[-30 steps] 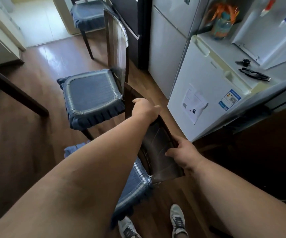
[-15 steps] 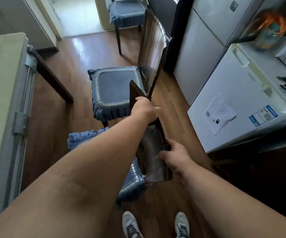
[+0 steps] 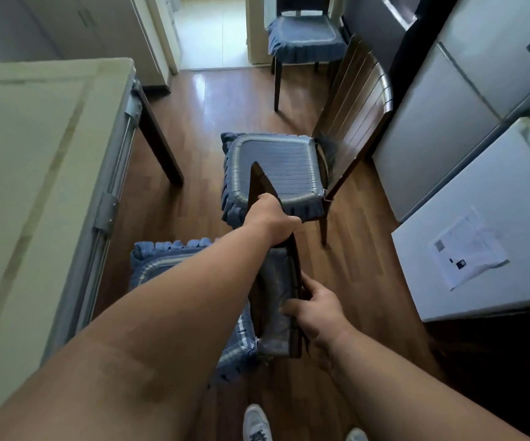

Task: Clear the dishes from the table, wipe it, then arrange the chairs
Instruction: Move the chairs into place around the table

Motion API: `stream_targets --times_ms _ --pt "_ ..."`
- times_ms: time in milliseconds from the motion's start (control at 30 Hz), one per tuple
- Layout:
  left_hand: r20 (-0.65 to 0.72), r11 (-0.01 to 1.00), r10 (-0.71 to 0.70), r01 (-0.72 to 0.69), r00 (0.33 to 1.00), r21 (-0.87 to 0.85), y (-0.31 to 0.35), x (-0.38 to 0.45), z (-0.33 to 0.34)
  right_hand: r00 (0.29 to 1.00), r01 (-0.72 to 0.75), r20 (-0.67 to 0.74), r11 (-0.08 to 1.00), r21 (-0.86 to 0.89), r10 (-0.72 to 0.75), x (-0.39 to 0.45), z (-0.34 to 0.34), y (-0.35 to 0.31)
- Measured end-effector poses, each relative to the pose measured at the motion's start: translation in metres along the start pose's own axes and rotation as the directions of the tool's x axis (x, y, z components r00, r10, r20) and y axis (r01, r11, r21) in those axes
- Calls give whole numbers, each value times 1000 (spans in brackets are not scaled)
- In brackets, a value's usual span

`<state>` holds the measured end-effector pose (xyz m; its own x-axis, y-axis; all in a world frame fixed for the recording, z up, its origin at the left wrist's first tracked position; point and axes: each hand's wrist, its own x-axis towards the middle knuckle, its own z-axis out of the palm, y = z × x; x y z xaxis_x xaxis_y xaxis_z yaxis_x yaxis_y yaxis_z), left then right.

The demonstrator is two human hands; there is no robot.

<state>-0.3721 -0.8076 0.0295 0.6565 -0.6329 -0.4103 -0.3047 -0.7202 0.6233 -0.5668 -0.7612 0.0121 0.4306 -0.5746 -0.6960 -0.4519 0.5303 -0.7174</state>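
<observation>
— Chairs, where are they?
— Start at the left. The surface (image 3: pixel 28 160) is there, pale, and nothing shows on its top, so I think the dishes and the wiping are done. Just right of it, low down, sits the near chair (image 3: pixel 168 262) with its blue seat pad. Its dark back stands up between the two hands.

— Who holds it?
— A person does. The left hand (image 3: pixel 271 218) is clenched over the top edge of the back. The right hand (image 3: pixel 316 308) is grasping the side of the back, lower down, thumb in front.

— Why two hands like that?
— One up high and one low lets you steer it, I think. The seat faces the surface, so a push would slide it in under the edge.

— What else?
— A second chair (image 3: pixel 276 173) stands farther on, just past the left hand, its seat turned toward the surface too. A third chair (image 3: pixel 305 39) waits by the doorway. At the far right are a tall fridge (image 3: pixel 467 100) and a small fridge (image 3: pixel 493 218). I think those two chairs need moving as well.
</observation>
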Motion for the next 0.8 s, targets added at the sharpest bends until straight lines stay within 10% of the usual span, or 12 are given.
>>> stream_targets --times_ms 800 --pt "-149 994 -112 108 983 -34 -162 25 -174 970 28 242 997 -66 -11 10 212 -21"
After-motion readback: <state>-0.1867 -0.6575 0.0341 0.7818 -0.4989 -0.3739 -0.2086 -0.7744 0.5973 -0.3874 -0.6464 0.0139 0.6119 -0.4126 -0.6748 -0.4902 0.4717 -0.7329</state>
